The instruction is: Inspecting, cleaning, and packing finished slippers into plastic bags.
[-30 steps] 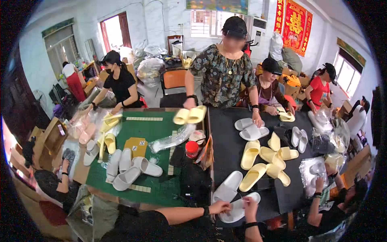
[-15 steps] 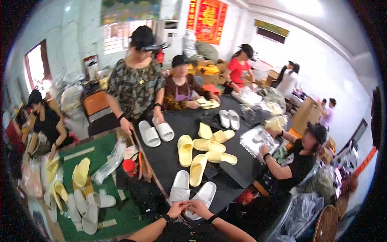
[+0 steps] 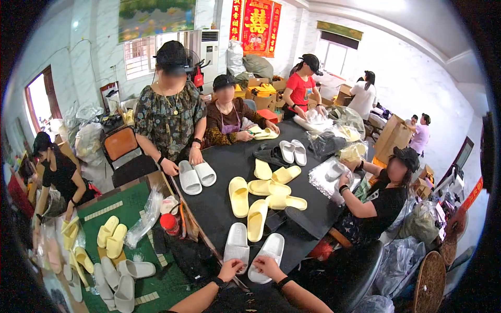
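Two white slide slippers lie side by side at the table's near end, ridged straps up, toes toward me. My left hand (image 3: pixel 229 269) is at the near end of the left white slipper (image 3: pixel 237 236), thumb and fingers pinched on its toe end. Just across, my right hand (image 3: pixel 268 269) bends over the right white slipper (image 3: pixel 274 243), its curled fingertips on the strap's inner side. The slippers partly hide behind my fingers. Beyond them lie several pale yellow slippers (image 3: pixel 257 219) in a loose cluster on the black table (image 3: pixel 214 214).
Across the table a co-worker touches another white pair (image 3: pixel 190 178). A seated person holds a yellow slipper (image 3: pixel 265 134); another at right handles a slipper on plastic bags (image 3: pixel 324 180). A green table (image 3: pixel 172 279) at left bears more slippers. A red-lidded jar (image 3: pixel 168 223) stands near its edge.
My hands, which met between the two white slippers, have moved apart, one to each slipper. The right slipper has shifted slightly right. The co-worker's white pair has moved slightly left.
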### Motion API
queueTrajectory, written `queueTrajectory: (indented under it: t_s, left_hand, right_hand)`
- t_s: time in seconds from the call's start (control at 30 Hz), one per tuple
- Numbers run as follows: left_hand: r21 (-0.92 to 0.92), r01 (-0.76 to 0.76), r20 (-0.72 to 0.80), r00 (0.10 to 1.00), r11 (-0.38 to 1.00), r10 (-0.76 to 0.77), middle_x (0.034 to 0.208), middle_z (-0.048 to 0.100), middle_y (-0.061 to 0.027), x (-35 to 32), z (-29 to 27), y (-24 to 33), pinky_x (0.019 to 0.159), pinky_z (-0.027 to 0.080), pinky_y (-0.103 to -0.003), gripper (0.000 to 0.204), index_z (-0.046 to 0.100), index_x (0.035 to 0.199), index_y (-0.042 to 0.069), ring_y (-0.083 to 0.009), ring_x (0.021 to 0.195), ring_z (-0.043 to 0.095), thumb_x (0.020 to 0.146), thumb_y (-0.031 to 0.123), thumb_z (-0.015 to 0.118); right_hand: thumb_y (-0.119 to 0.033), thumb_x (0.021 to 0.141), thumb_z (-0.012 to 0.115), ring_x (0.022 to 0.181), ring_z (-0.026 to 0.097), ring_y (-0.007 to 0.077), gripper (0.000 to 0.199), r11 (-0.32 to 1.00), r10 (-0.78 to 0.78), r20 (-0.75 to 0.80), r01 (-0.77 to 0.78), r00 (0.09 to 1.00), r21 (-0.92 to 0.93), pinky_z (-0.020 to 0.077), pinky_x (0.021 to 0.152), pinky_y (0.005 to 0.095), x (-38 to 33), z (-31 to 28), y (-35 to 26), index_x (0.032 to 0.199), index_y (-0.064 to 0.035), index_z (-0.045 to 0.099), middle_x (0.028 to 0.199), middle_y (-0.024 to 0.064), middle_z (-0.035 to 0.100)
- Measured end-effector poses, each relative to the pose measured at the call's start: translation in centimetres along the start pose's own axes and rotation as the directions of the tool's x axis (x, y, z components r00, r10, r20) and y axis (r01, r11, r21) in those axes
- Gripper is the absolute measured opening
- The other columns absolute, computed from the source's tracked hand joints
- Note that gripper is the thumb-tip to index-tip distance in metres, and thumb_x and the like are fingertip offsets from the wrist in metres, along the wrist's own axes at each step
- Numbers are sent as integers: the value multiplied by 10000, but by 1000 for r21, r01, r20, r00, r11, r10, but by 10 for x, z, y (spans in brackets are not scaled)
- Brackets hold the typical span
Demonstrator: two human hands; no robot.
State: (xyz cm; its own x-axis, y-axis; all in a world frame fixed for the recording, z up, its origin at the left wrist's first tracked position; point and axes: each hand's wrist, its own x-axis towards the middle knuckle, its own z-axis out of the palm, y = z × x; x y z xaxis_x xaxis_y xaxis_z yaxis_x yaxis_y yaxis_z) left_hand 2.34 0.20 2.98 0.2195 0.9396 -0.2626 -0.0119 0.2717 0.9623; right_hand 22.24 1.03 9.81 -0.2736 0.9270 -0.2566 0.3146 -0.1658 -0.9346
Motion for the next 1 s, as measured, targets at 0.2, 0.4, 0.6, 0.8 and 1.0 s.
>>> queueTrajectory:
  t_s: [0.2,0.4,0.6,0.8,1.0]
  left_hand:
    - [59,-13,107,994,998,7,798,631,-22,3,2,13,648,463,-248,194,598,951,6,-91,719,572,895,188,565]
    - [135,-38,156,988,990,17,810,625,-21,3,3,16,657,466,-242,166,592,954,11,-90,712,565,896,164,560]
    - [42,-12,157,988,999,5,803,615,-18,11,-1,10,628,448,-228,89,572,919,15,-80,703,556,854,70,597]
    - [3,52,142,989,999,-52,814,618,-17,9,-2,17,661,471,-227,127,582,915,8,-85,726,568,814,46,648]
    - [-16,59,178,982,998,-55,790,619,-7,7,-4,8,633,454,-217,105,599,875,16,-74,702,558,807,63,662]
  right_hand:
    - [-144,806,632,542,573,113,136,980,-18,15,21,1000,-200,459,513,274,3,13,7,850,-16,621,640,63,605]
    - [-179,764,660,542,606,182,165,970,-69,-16,63,998,-234,474,529,318,11,27,35,792,-24,611,636,103,616]
    - [-153,769,652,569,584,177,143,943,-189,-65,163,980,-291,448,509,311,10,32,32,768,-23,595,633,87,597]
    - [-181,762,644,614,604,294,170,961,-131,-56,113,990,-251,469,551,382,7,29,16,767,-21,588,662,137,608]
    - [-118,753,661,574,588,187,124,914,-257,-119,202,959,-351,448,531,317,5,32,29,774,-19,592,625,97,591]
